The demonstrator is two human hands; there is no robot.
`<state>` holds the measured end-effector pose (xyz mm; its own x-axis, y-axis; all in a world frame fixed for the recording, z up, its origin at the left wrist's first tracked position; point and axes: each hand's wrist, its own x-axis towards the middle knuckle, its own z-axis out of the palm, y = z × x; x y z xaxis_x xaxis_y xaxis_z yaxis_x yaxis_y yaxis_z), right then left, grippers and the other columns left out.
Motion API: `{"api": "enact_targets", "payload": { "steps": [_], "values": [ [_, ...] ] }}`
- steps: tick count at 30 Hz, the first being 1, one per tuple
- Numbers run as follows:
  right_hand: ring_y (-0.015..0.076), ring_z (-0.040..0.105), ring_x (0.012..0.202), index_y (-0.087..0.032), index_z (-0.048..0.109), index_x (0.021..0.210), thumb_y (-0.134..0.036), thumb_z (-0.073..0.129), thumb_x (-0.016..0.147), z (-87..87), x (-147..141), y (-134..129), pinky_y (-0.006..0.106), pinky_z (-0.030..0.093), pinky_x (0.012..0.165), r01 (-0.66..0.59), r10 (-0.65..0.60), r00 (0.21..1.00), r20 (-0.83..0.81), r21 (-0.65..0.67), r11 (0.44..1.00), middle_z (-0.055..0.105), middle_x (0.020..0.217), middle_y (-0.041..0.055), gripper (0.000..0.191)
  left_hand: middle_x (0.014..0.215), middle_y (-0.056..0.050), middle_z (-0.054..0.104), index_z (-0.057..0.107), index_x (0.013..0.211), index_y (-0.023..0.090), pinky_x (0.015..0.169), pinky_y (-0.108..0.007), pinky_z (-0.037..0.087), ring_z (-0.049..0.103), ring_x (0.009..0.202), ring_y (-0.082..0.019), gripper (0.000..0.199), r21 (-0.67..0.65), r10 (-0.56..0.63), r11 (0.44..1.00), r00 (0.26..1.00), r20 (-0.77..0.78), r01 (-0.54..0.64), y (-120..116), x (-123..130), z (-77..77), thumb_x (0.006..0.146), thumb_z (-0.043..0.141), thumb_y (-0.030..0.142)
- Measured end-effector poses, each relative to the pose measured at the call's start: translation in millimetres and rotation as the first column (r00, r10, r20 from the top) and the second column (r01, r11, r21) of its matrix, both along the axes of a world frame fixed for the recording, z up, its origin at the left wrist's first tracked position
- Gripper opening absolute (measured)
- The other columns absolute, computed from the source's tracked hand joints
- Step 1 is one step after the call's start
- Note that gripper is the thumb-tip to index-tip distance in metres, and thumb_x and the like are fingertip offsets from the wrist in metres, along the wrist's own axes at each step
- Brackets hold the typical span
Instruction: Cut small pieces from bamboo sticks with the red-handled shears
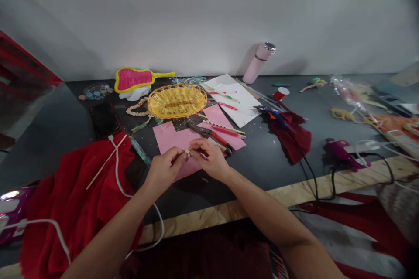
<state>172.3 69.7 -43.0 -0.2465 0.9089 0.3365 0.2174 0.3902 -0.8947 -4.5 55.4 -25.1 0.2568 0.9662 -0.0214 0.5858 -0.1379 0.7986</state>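
My left hand (166,165) and my right hand (210,159) meet over pink paper (166,136) near the table's front edge. Between their pinched fingertips is a small pale piece (187,152), too small to make out. Just behind my right hand lie red-handled pliers (209,132), with a dotted stick (225,127) and red pencils beyond. A yellow woven basket (178,103) stands behind the pink paper. White paper (240,111) with small red and green bits on it lies to the basket's right.
Red cloth (78,183) with a white cable covers the left front, below a dark phone (104,120). A pink bottle (257,64) stands by the wall. Right of centre are a thread spool (280,93), dark red fabric (293,137) and a purple device (345,153) with cables.
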Motion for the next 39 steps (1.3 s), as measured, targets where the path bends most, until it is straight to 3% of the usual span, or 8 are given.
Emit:
{"api": "enact_targets", "payload": {
  "steps": [39],
  "values": [
    [0.0143, 0.065, 0.083, -0.021, 0.056, 0.103, -0.021, 0.057, 0.084, -3.4, 1.9, 1.4, 0.030, 0.055, 0.074, -0.005, 0.005, 1.000, 0.015, -0.001, 1.000, 0.063, 0.089, 0.0025, 0.019, 0.076, 0.000, 0.069, 0.063, 0.090, 0.020, 0.061, -0.022, 0.041, 0.059, 0.066, -0.013, 0.025, 0.025, -0.018, 1.000, 1.000, -0.001, 0.018, -1.3, 1.9, 1.6, 0.088, 0.046, 0.039]
  ]
}}
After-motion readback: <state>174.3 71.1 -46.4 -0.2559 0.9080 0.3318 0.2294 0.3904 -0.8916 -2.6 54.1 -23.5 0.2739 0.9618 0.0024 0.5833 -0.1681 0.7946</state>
